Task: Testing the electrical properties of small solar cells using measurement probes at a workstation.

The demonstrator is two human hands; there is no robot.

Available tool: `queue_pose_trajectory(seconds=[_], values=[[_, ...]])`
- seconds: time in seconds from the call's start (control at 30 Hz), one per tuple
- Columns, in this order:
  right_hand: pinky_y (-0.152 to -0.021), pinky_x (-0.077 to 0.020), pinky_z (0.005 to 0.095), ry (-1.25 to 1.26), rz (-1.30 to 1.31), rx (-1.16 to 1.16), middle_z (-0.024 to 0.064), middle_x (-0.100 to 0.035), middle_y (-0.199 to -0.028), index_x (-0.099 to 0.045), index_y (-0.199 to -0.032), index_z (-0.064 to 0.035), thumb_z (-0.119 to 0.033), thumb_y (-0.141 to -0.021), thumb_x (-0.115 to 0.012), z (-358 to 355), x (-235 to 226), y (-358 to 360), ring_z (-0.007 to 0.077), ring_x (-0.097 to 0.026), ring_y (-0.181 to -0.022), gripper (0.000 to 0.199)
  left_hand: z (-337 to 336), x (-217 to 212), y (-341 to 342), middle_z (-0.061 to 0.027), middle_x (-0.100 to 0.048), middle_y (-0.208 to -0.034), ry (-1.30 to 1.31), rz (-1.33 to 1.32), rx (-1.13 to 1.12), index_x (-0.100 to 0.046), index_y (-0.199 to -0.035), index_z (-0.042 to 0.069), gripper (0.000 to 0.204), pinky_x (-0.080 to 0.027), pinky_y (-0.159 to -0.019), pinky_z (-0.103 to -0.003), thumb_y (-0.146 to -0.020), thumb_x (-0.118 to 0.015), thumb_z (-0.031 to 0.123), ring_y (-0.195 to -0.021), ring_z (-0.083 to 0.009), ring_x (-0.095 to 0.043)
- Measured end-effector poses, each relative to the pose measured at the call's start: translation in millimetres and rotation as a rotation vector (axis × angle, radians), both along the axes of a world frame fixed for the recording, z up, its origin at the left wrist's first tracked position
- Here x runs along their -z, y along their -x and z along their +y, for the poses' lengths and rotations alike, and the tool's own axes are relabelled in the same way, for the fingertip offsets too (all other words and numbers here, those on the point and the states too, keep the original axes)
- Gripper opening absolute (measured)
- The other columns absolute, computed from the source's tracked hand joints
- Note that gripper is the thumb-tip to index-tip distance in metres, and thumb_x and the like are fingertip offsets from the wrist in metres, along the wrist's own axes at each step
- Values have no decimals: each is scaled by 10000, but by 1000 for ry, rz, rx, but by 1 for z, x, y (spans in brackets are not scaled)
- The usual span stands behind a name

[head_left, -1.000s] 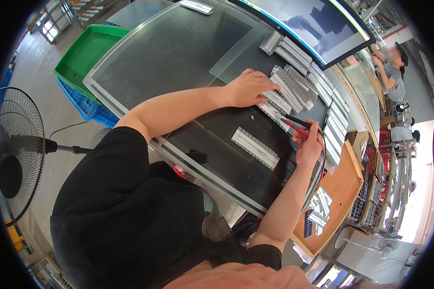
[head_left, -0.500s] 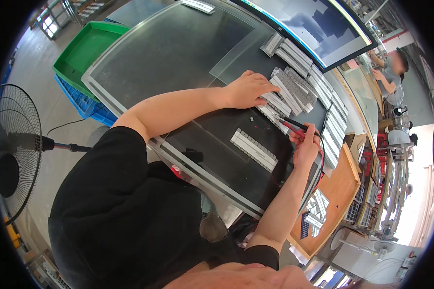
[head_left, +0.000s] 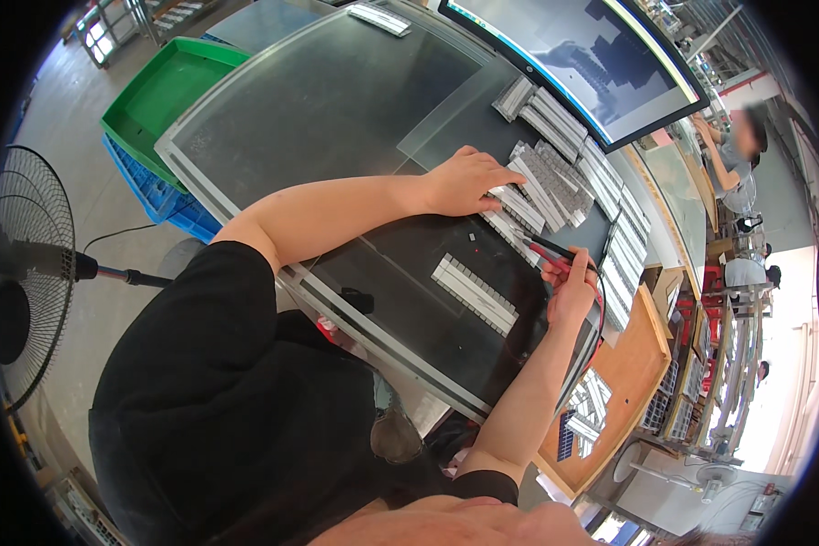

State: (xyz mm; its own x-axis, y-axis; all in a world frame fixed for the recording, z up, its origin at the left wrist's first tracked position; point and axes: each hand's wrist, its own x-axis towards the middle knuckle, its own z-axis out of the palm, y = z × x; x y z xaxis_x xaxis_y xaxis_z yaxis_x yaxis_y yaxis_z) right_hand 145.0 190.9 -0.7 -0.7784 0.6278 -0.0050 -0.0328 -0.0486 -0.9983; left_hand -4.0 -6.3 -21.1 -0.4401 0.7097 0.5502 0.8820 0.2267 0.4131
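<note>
My right hand point(head_left: 571, 284) is closed around a red probe point(head_left: 546, 251) and a black probe point(head_left: 555, 244), both pen-like and trailing thin cables. Their tips meet a pale grey segmented strip point(head_left: 516, 230) lying on the dark glass. At the upper end of neighbouring strips point(head_left: 519, 207), my left hand point(head_left: 464, 182) has its thumb and forefinger around one strip's end; its other fingers are partly hidden. Nearer to me, a separate pair of notched strips point(head_left: 475, 293) lies flat. A tiny pale chip point(head_left: 472, 237) sits close to a red light dot.
More strips point(head_left: 555, 182) lie piled beyond my hands, with stacked rows point(head_left: 623, 241) at right. A monitor point(head_left: 582, 64) stands behind. A wooden tray point(head_left: 628, 382) holds loose strips. Left are a green crate point(head_left: 168, 105) and a fan point(head_left: 36, 273). Another person point(head_left: 733, 150) sits far right.
My right hand and the probes have shifted slightly down and left, with the tips staying at the strip. My left hand has barely moved. The view has tilted a little.
</note>
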Motion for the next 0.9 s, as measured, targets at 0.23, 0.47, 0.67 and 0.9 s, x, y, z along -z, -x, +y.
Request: queue_pose_trajectory(seconds=[0.23,0.47,0.67,0.9], values=[[-451,-473,243,-14,-66,79,87,-538,-673,-521,-894,-2,-287,-881,-476,14,-8,-9,164,-575,-533,289,-2,-4,2,-56,-562,-1018,8,-134,3,-439,-1206,159,488,-305,-893,-365,-749,-596,228,-978,-218,-495],[-398,-423,228,-94,-133,335,95,-558,-617,-528,-833,-28,-308,-877,-455,27,-15,-19,145,-545,-479,293,-7,-7,2,-51,-557,-1039,34,-157,33,-417,-1228,158,507,-294,-905,-365,-756,-590,222,-999,-218,-485],[-449,-447,240,121,144,215,97,-554,-712,-527,-938,-14,-289,-878,-470,9,-12,-6,168,-562,-544,287,-11,-10,1,-36,-560,-1026,124,-123,64,-386,-1250,161,548,-290,-913,-370,-748,-602,198,-1008,-208,-480],[-514,-510,257,60,93,-35,115,-527,-817,-491,-1011,2,-257,-896,-446,-25,-3,4,187,-594,-624,287,-11,-10,-9,-48,-556,-1002,138,3,82,-412,-1227,157,529,-297,-905,-378,-741,-614,211,-996,-207,-479]])
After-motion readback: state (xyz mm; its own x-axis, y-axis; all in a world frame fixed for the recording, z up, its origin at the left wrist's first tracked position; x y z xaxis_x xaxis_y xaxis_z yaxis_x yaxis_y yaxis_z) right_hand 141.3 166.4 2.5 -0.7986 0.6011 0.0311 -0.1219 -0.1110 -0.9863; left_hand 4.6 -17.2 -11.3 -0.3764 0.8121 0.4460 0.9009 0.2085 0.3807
